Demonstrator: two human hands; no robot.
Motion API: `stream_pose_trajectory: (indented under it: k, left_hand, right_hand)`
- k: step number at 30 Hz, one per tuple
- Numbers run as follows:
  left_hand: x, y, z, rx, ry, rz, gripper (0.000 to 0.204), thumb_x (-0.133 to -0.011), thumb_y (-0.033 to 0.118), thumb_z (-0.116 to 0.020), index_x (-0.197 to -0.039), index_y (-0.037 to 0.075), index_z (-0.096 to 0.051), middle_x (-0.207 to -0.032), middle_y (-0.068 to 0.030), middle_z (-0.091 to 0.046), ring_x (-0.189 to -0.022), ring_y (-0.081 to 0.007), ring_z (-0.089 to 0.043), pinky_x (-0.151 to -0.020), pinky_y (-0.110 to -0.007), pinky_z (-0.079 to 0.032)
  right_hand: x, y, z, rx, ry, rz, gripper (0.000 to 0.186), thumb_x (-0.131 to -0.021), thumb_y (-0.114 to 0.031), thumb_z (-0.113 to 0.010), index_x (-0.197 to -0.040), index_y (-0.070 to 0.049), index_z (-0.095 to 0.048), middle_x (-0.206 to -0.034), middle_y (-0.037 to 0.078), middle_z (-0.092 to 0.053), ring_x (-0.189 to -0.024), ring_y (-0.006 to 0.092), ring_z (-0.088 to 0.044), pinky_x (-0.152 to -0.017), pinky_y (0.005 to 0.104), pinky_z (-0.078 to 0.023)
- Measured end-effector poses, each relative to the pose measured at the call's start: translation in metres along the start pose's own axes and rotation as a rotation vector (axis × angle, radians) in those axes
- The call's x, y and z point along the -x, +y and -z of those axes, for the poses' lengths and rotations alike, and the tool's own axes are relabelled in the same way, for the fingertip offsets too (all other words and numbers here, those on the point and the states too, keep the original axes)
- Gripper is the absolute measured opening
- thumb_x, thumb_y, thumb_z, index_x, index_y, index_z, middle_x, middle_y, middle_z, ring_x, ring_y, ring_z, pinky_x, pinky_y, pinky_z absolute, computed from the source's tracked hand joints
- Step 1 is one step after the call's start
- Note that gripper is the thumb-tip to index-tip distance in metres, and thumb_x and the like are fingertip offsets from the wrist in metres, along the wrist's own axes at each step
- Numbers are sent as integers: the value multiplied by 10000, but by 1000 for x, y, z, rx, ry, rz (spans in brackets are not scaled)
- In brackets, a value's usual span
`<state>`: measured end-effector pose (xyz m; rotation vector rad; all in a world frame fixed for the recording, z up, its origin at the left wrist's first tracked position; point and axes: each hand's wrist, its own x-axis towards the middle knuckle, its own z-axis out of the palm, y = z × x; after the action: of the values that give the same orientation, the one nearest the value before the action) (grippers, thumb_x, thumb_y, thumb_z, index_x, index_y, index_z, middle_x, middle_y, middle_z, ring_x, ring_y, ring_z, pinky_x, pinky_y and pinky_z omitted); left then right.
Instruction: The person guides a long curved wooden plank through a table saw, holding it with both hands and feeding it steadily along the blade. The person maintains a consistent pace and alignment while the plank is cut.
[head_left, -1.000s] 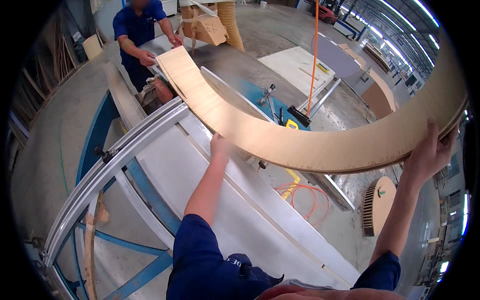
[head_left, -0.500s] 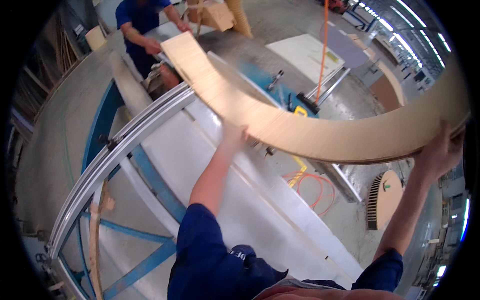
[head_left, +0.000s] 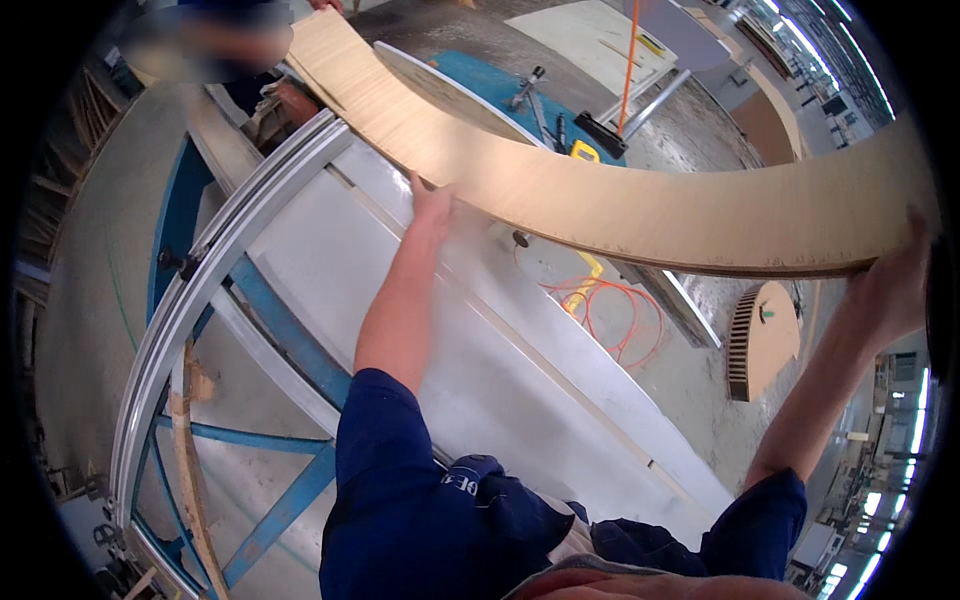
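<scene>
A wide, curved plywood piece (head_left: 650, 210) spans the view from upper left to right. My left hand (head_left: 432, 210) grips its near edge left of middle, fingers at its rim. My right hand (head_left: 890, 300) holds its right part, fingers partly hidden at the dark rim of the picture. Beneath lies a white sliding table (head_left: 500, 390) with a curved metal rail (head_left: 210, 250) at its left. A co-worker's hand (head_left: 325, 5) is at the far left end of the piece; their upper body is mostly out of view or blurred.
Beyond the piece are a blue machine top (head_left: 465, 75) with a metal clamp (head_left: 530, 85) and a hanging orange hose (head_left: 628, 70). An orange coiled hose (head_left: 610, 310) and a round ribbed wooden piece (head_left: 765, 340) lie on the floor. Stacked boards (head_left: 60, 180) stand at far left.
The plywood piece, my hands and the scene sit higher in the picture than a second ago, so the co-worker is now mostly cut off. Both my hands keep their hold.
</scene>
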<state>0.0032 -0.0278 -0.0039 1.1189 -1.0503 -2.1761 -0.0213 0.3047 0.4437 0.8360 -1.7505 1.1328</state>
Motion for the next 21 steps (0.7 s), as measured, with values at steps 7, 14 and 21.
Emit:
stream_pose_trajectory:
  k: [7,14,21]
  left_hand:
    - [12,7,-6,41,-11,47,1145,-849,-11,-706,-1610,311,87,-794,-62,-580,-538,-137,-540,-427,-270,-421]
    - [9,9,2,28,-3,42,1134,-858,0,-710,-1610,313,78,-816,-59,-583,-541,-123,-542,-425,-251,-422]
    - [5,9,3,3,-2,28,1123,-872,15,-714,-1608,324,74,-827,-57,-583,-542,-108,-537,-418,-234,-418]
  right_hand:
    - [3,76,14,87,294,-102,327,-887,-136,-738,-1139,18,-597,-1118,176,-690,-971,276,-719,-787,391,-638]
    - [-1,81,15,28,232,-64,321,-862,-129,-754,-1080,28,-578,-1063,191,-682,-878,291,-742,-718,410,-659]
    - [4,81,13,47,208,2,328,-862,-97,-734,-1100,2,-532,-1068,182,-658,-903,286,-739,-728,401,-668]
